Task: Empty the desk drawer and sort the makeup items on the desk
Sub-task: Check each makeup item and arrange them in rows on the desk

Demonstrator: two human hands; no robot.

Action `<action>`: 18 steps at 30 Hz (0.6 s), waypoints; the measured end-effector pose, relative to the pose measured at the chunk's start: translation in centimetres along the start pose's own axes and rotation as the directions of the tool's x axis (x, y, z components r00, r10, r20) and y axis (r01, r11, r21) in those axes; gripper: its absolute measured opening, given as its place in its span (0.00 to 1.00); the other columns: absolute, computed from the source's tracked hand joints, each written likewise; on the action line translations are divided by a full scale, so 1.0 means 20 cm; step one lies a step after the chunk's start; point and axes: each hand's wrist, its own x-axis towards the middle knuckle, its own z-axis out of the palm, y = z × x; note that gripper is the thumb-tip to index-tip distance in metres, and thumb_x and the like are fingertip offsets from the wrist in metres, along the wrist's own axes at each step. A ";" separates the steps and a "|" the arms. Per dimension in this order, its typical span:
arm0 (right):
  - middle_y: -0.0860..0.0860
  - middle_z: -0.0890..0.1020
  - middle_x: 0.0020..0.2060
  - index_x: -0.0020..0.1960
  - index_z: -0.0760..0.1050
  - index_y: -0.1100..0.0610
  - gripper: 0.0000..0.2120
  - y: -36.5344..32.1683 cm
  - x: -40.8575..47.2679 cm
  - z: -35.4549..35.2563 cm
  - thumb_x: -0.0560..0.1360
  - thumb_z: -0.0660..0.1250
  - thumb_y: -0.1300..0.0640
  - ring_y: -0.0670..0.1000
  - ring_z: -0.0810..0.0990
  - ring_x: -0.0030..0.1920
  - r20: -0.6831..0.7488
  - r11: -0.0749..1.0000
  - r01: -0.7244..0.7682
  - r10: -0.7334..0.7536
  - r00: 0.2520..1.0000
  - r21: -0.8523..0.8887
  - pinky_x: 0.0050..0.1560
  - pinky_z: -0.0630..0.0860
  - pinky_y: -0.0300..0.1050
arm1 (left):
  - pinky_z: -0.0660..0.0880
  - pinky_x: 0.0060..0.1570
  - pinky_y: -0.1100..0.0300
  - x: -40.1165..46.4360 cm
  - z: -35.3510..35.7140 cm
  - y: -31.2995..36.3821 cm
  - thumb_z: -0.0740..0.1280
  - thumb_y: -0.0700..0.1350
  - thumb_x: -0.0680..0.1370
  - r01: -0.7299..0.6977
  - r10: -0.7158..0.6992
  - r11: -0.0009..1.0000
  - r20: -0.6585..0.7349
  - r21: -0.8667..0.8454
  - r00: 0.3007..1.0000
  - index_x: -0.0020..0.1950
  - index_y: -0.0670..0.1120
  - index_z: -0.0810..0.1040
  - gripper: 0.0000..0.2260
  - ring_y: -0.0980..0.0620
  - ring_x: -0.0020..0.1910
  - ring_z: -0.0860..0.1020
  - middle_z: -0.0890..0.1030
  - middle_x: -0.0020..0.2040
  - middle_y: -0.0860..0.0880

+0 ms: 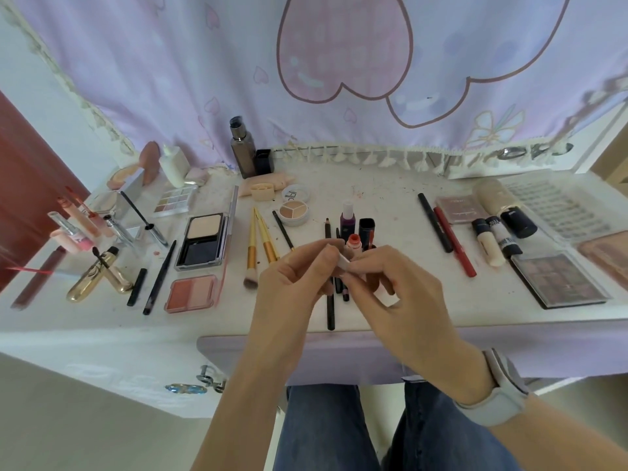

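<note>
Over the middle of the white desk [390,205] both my hands meet on one small item. My right hand [390,287] grips a small tube with an orange-red tip [354,240]. My left hand [299,280] pinches a small white piece [342,260] at that tube, which may be its cap. Under my hands lie dark pencils [329,311], mostly hidden. A purple bottle [347,220] and a black lipstick case [366,231] stand just behind my hands. The drawer front [339,355] below the desk edge looks closed.
Left: lip glosses [78,222], a gold mascara [91,280], a powder compact [203,241], a blush palette [192,294], gold brushes [260,246]. Right: liners [445,232], concealer tubes [489,243], an eyeshadow palette [560,280], a lash tray [557,209]. Tall bottles [243,147] stand at the back under a curtain.
</note>
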 end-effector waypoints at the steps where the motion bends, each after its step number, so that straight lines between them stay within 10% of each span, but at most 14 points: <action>1: 0.52 0.81 0.38 0.47 0.73 0.55 0.04 0.01 0.00 0.00 0.74 0.64 0.55 0.40 0.70 0.36 0.000 0.999 0.038 -0.038 0.999 -0.028 0.40 0.70 0.28 | 0.77 0.43 0.63 0.00 0.00 0.00 0.67 0.49 0.67 -0.004 0.003 1.000 -0.013 -0.029 1.000 0.45 0.49 0.83 0.11 0.51 0.44 0.81 0.84 0.45 0.47; 5: 0.48 0.76 0.38 0.46 0.76 0.63 0.07 0.09 0.03 -0.08 0.74 0.63 0.60 0.35 0.68 0.37 -0.073 0.988 0.038 -0.050 0.996 -0.153 0.41 0.67 0.25 | 0.78 0.43 0.66 0.04 -0.03 -0.02 0.67 0.44 0.74 -0.022 0.050 0.992 -0.225 0.127 0.973 0.51 0.46 0.81 0.08 0.56 0.41 0.82 0.84 0.38 0.51; 9: 0.50 0.74 0.38 0.46 0.76 0.65 0.06 0.31 0.10 -0.20 0.73 0.62 0.64 0.43 0.69 0.37 -0.173 0.909 -0.165 0.104 0.979 -0.383 0.41 0.66 0.31 | 0.71 0.57 0.63 0.09 -0.06 -0.09 0.63 0.46 0.78 0.015 0.235 0.686 -0.241 0.728 0.942 0.62 0.46 0.76 0.14 0.63 0.38 0.74 0.76 0.35 0.60; 13: 0.62 0.78 0.48 0.53 0.77 0.65 0.10 0.53 0.09 -0.24 0.73 0.66 0.63 0.63 0.75 0.50 -0.065 0.711 -0.296 0.334 0.940 -0.638 0.50 0.71 0.53 | 0.69 0.47 0.61 0.12 -0.04 -0.12 0.64 0.48 0.77 0.093 0.180 0.603 -0.249 0.792 0.952 0.62 0.45 0.72 0.15 0.54 0.44 0.75 0.78 0.42 0.52; 18: 0.63 0.78 0.43 0.50 0.79 0.65 0.11 0.59 0.08 -0.22 0.69 0.70 0.63 0.65 0.76 0.44 0.001 0.597 -0.192 0.307 0.952 -0.779 0.42 0.73 0.55 | 0.67 0.42 0.63 0.17 -0.02 -0.14 0.64 0.50 0.77 0.081 0.221 0.479 -0.210 0.874 0.952 0.56 0.44 0.75 0.12 0.54 0.43 0.73 0.80 0.47 0.48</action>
